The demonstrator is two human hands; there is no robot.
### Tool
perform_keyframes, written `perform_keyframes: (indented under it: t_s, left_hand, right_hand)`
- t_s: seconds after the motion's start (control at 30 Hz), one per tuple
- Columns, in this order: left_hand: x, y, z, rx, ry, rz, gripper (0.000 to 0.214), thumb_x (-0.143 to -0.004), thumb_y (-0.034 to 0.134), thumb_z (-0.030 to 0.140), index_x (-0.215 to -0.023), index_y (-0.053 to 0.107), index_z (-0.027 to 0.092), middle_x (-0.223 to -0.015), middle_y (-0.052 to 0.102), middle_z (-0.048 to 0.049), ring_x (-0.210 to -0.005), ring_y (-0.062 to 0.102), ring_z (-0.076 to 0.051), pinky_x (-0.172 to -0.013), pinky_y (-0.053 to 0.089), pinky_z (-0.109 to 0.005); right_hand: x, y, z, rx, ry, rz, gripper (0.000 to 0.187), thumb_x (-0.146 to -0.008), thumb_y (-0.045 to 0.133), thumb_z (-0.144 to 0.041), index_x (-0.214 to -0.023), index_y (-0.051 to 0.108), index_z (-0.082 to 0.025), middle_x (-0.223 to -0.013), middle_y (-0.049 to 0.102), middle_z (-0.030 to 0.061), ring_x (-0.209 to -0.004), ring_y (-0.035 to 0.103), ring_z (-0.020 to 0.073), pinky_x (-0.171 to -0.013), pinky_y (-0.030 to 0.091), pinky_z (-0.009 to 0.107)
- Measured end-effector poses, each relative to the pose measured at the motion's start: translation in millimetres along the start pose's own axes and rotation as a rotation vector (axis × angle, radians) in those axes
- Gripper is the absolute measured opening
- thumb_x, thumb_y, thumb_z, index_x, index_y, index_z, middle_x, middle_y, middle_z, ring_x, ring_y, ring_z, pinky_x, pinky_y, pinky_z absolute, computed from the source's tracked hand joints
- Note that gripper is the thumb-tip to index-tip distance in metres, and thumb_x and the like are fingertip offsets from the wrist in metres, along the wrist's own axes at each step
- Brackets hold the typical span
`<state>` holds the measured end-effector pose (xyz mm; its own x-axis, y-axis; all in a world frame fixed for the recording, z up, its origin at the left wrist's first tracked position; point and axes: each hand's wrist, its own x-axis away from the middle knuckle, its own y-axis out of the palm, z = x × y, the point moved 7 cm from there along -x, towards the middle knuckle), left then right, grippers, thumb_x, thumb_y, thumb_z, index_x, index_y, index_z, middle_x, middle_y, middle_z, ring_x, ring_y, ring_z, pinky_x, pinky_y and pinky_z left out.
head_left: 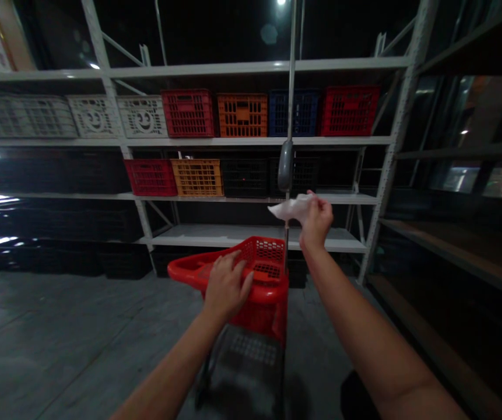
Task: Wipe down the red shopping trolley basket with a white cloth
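White cloth (pixel 292 207), thin and crumpled, is pinched in the right hand (pixel 317 221), crossing in front of a metal pole (pixel 291 76) beside the red cart (pixel 255 318). Loosely spread, the left hand (pixel 224 286) lies over the cart's rim (pixel 272 293). The pole partly hides a blue crate (pixel 304 114) on the shelves (pixel 237 142); its contents I can't make out.

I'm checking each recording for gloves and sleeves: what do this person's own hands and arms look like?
Both the left hand and the right hand are ungloved. The forearms are bare too, with no sleeve in view. I see no watch or bracelet at either wrist; the fingers are too soft in the picture to rule out a thin ring.
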<state>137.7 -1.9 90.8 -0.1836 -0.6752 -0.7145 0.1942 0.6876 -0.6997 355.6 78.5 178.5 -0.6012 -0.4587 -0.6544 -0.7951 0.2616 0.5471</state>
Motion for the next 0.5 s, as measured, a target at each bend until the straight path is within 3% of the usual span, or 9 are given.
perform_keyframes:
  t_s: [0.07, 0.13, 0.23, 0.3, 0.43, 0.5]
  left_hand:
    - [1, 7.5, 22, 0.069, 0.030, -0.016, 0.039, -0.086, 0.035, 0.041, -0.108, 0.057, 0.018, -0.122, 0.053, -0.0105, -0.111, 0.048, -0.023, -0.098, 0.033, -0.039]
    - [2, 20.2, 36, 0.077, 0.029, -0.093, 0.042, -0.087, 0.030, 0.043, -0.099, 0.061, 0.018, -0.102, 0.064, -0.0093, -0.096, 0.057, -0.020, -0.095, 0.035, -0.038]
    - [3, 34.2, 43, 0.027, 0.024, -0.197, 0.053, -0.089, 0.022, 0.045, -0.077, 0.065, 0.017, -0.069, 0.067, -0.0071, -0.071, 0.062, -0.018, -0.092, 0.036, -0.038]
    - [3, 35.9, 42, 0.004, 0.035, -0.213, 0.057, -0.089, 0.019, 0.046, -0.070, 0.065, 0.017, -0.064, 0.066, -0.0074, -0.066, 0.062, -0.018, -0.089, 0.038, -0.038]
    - [5, 32.8, 40, -0.006, 0.044, -0.199, 0.058, -0.089, 0.019, 0.046, -0.069, 0.065, 0.017, -0.064, 0.067, -0.0080, -0.066, 0.063, -0.018, -0.086, 0.038, -0.036]
    - [5, 31.3, 40, -0.004, 0.045, -0.193, 0.057, -0.089, 0.020, 0.045, -0.069, 0.065, 0.017, -0.065, 0.067, -0.0081, -0.066, 0.063, -0.018, -0.087, 0.038, -0.036]
  right_hand:
    - [3, 26, -14, 0.074, -0.140, -0.104, 0.022, -0.083, 0.046, -0.039, -0.084, 0.049, -0.017, -0.105, 0.059, 0.0092, -0.094, 0.056, 0.0148, -0.083, 0.043, 0.030]
    - [11, 39, -12, 0.108, -0.167, -0.149, 0.022, -0.083, 0.046, -0.040, -0.083, 0.048, -0.017, -0.101, 0.058, 0.0083, -0.092, 0.056, 0.0147, -0.082, 0.042, 0.029]
    - [13, 38, 8, 0.110, -0.029, -0.182, 0.025, -0.086, 0.037, -0.041, -0.088, 0.045, -0.018, -0.084, 0.059, 0.0041, -0.077, 0.057, 0.0139, -0.070, 0.044, 0.026]
    - [5, 35, 16, 0.146, 0.012, -0.205, 0.025, -0.087, 0.035, -0.041, -0.088, 0.044, -0.018, -0.078, 0.056, 0.0020, -0.072, 0.055, 0.0137, -0.067, 0.043, 0.025]
    - [-16, 27, 5, 0.285, -0.120, -0.095, 0.024, -0.081, 0.047, -0.043, -0.085, 0.046, -0.019, -0.083, 0.052, 0.0019, -0.075, 0.050, 0.0134, -0.073, 0.040, 0.025]
    - [-17, 27, -2, 0.334, -0.150, -0.053, 0.026, -0.082, 0.047, -0.045, -0.079, 0.045, -0.020, -0.076, 0.049, -0.0001, -0.069, 0.047, 0.0128, -0.069, 0.038, 0.024]
